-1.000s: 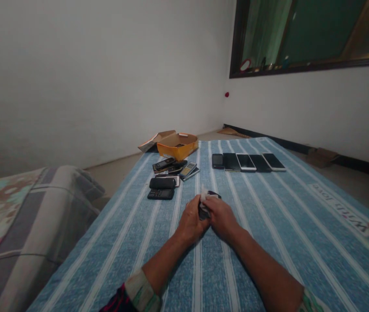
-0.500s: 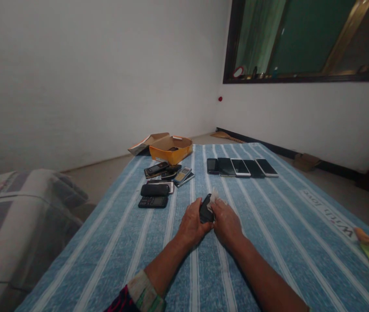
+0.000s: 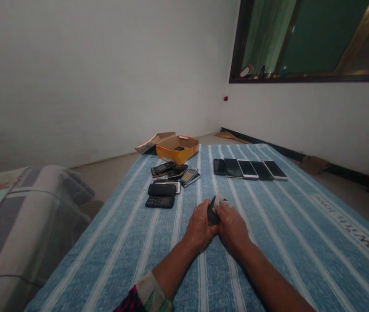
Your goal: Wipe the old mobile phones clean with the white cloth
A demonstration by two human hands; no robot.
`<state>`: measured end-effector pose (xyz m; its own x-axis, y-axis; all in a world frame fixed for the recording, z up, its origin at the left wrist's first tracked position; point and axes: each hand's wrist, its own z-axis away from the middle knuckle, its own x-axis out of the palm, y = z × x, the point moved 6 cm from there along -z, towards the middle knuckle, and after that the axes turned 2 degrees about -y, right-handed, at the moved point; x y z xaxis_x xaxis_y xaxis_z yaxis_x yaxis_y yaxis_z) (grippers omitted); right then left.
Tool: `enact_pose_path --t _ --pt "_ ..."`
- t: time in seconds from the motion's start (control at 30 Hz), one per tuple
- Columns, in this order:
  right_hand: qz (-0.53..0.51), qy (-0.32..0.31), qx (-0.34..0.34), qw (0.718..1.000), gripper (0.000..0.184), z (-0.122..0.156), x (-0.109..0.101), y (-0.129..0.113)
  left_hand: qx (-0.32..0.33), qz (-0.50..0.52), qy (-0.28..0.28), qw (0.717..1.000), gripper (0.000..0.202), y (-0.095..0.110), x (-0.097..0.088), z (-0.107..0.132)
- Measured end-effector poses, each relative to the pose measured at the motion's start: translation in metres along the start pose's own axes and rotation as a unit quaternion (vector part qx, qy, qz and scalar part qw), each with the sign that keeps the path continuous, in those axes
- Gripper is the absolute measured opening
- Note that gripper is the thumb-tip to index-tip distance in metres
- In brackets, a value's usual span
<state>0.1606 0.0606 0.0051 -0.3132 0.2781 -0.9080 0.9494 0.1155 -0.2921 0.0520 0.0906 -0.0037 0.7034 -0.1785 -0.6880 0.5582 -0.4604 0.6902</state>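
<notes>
Both my hands rest together on the blue striped bedsheet (image 3: 269,242). My left hand (image 3: 199,227) is closed round a small dark phone (image 3: 212,213), held on edge between the two hands. My right hand (image 3: 233,225) is closed on a small white cloth (image 3: 218,200), pressed against the phone's upper end. Much of the phone is hidden by my fingers.
A heap of several keypad phones (image 3: 168,177) lies ahead to the left. A row of several smartphones (image 3: 249,169) lies ahead to the right. An open orange cardboard box (image 3: 177,148) sits at the bed's far end. A folded blanket (image 3: 25,225) lies at left.
The hands stay together on the phone and cloth. The phone has been turned more upright between them, and the view has shifted slightly.
</notes>
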Motion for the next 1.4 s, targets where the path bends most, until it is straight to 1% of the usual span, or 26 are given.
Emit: enact_pose_path --t 0.1,0.2,0.23,0.27,0.37,0.43,0.53,0.6,0.63,0.77,0.83,0.93,1.0,1.1,1.17,1.3,1.4 --pt "-0.012 -0.014 -0.002 1.0 0.034 -0.001 0.004 0.002 -0.007 0.0 0.008 1.0 0.076 0.001 -0.002 0.0" --pt "-0.021 0.001 0.029 0.999 0.037 -0.006 0.006 0.012 -0.004 0.0 0.008 1.0 0.077 0.004 -0.002 0.001" --pt "-0.024 0.005 0.029 0.999 0.038 -0.007 0.007 0.014 -0.004 -0.001 0.006 1.0 0.077 0.005 -0.003 0.001" --pt "-0.031 0.004 0.015 0.999 0.04 -0.008 0.008 0.013 -0.004 -0.001 0.005 1.0 0.076 0.006 -0.003 0.001" --pt "-0.061 -0.019 -0.062 0.996 0.04 -0.01 0.01 0.004 0.0 0.012 0.015 1.0 0.071 0.007 -0.004 0.001" --pt "-0.075 -0.032 -0.086 0.993 0.04 -0.013 0.01 0.0 0.006 0.028 0.028 0.999 0.071 0.007 -0.005 0.001" --pt "-0.07 -0.035 -0.054 0.995 0.039 -0.019 0.009 0.002 0.001 0.047 0.034 0.998 0.082 0.001 -0.003 0.001" --pt "-0.061 -0.038 -0.034 0.997 0.037 -0.022 0.01 0.005 0.002 0.059 0.04 0.997 0.084 -0.002 -0.001 0.002" --pt "-0.06 -0.041 -0.038 0.997 0.037 -0.022 0.011 0.005 0.006 0.064 0.046 0.997 0.083 -0.003 -0.001 0.002" --pt "-0.081 -0.049 -0.098 0.991 0.043 -0.018 0.013 0.0 0.037 0.075 0.056 0.995 0.075 -0.002 0.0 0.002" --pt "-0.084 -0.045 -0.09 0.991 0.046 -0.02 0.013 0.001 0.044 0.078 0.056 0.994 0.074 -0.002 0.0 0.002" --pt "-0.074 -0.042 -0.048 0.995 0.041 -0.026 0.011 0.004 0.032 0.081 0.058 0.995 0.079 -0.004 0.0 0.001" --pt "-0.074 -0.043 -0.053 0.995 0.038 -0.026 0.008 0.002 0.027 0.082 0.057 0.995 0.08 -0.005 -0.001 0.001" --pt "-0.092 -0.051 -0.104 0.989 0.04 -0.017 0.003 -0.007 0.036 0.086 0.05 0.994 0.079 -0.002 -0.002 0.001" --pt "-0.099 -0.052 -0.121 0.986 0.042 -0.007 0.0 -0.011 0.038 0.076 0.043 0.995 0.081 0.0 -0.002 0.001" --pt "-0.089 -0.04 -0.111 0.989 0.047 0.008 -0.002 -0.011 0.038 0.052 0.037 0.997 0.082 0.001 -0.004 0.001" --pt "-0.076 -0.027 -0.096 0.992 0.048 0.008 0.0 -0.004 0.043 0.038 0.02 0.998 0.076 0.002 -0.003 0.001"
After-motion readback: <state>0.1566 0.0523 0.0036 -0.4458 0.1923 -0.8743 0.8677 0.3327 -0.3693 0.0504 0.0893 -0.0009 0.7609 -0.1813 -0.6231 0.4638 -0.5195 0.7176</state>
